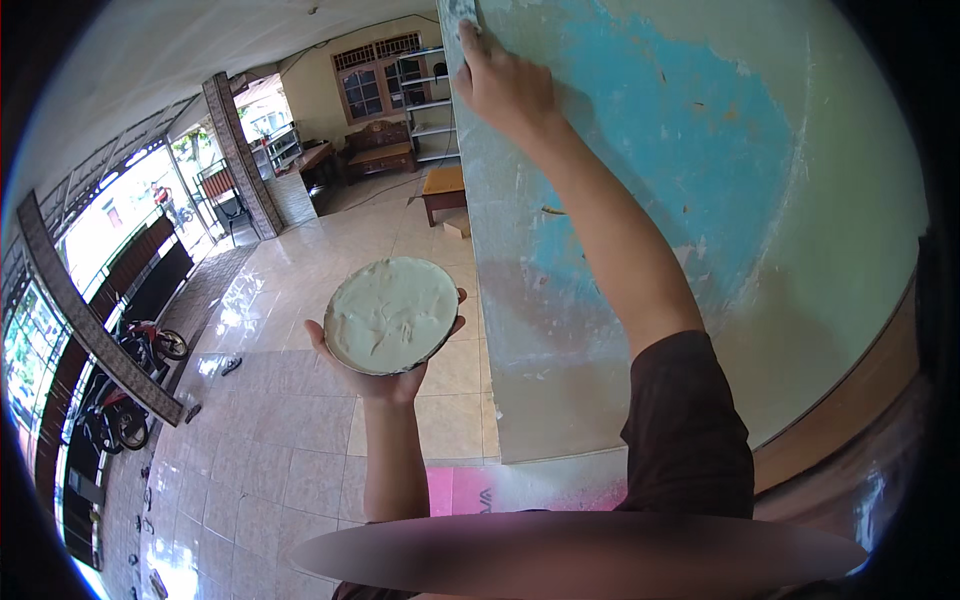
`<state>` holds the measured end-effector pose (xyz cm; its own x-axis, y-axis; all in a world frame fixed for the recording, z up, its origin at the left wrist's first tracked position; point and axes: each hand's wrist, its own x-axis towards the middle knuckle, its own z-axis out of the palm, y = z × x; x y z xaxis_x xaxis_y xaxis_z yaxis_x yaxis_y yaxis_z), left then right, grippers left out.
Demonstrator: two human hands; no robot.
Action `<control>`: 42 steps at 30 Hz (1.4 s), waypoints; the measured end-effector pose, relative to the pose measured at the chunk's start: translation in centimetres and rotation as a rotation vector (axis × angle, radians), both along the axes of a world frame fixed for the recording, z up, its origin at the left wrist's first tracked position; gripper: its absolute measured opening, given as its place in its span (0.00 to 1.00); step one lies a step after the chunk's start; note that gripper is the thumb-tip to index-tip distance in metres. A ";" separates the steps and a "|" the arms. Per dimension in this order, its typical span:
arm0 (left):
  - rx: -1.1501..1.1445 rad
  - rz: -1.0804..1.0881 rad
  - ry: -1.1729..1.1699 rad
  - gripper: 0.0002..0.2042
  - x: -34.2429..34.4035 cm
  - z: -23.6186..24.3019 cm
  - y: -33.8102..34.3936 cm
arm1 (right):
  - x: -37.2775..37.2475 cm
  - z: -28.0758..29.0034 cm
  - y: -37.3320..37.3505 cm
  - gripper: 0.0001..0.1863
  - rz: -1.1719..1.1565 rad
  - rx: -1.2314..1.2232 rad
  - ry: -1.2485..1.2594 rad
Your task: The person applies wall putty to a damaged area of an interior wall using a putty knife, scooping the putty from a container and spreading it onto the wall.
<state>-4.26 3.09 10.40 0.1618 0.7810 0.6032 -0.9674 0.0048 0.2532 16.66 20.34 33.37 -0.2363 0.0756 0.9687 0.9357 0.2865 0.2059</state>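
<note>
My left hand [398,385] is under a round, shallow dish [374,373], its fingers wrapped round the rim. Pale green putty [395,312] fills the dish, its surface uneven and smeared. Raised high, my right hand [510,88] grips what looks like a putty knife [460,10] at the wall's far left edge. Only a grey, smeared part of that tool shows; its handle is hidden in the fingers. The wall [850,200] is pale green, with a large patch of exposed blue paint [690,160] that has chips and scratches.
A pink printed sheet or board [455,490] lies below, by the wall's foot. Tiled floor [290,400] stretches left toward parked motorcycles [130,400] and a pillar [242,155]. Farther back stand a wooden table [443,190], a bench [380,150] and a metal shelf [428,105].
</note>
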 end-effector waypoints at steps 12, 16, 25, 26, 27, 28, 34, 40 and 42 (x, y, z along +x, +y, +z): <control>-0.029 0.031 0.028 0.59 0.1 0.1 -0.1 | 0.3 -2.2 -1.2 0.33 0.033 -0.102 -0.020; -0.031 0.024 0.051 0.59 0.6 -0.3 0.5 | 1.2 -5.8 0.5 0.34 0.131 0.051 -0.040; -0.026 -0.011 -0.003 0.58 1.0 -0.3 0.2 | 0.7 -2.7 -0.7 0.33 0.045 -0.011 -0.024; -0.027 -0.013 -0.003 0.58 1.2 -0.2 0.1 | 0.7 -3.1 -0.8 0.33 0.043 -0.012 -0.023; 0.000 -0.061 -0.033 0.58 1.5 0.0 -0.2 | 1.1 -4.2 -1.0 0.34 0.008 -0.067 -0.044; 0.023 -0.100 -0.067 0.58 1.5 0.0 -0.6 | 1.1 -5.5 -1.2 0.34 -0.017 -0.125 -0.070; -0.015 -0.222 -0.077 0.57 3.9 -1.4 -0.7 | 7.0 -14.2 -8.2 0.36 0.386 -0.371 0.096; -0.108 -0.396 -0.109 0.57 9.6 -4.2 -1.1 | 17.4 -19.4 -20.0 0.26 0.836 -0.725 0.215; -0.168 -0.416 -0.129 0.57 12.1 -4.8 -1.2 | 20.5 -19.0 -22.3 0.20 0.724 -0.943 0.024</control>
<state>7.86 1.90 5.63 0.4136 0.7543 0.5098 -0.8983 0.4293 0.0936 37.16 -1.97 14.34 -0.5001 0.6176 0.6070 0.4943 0.7792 -0.3855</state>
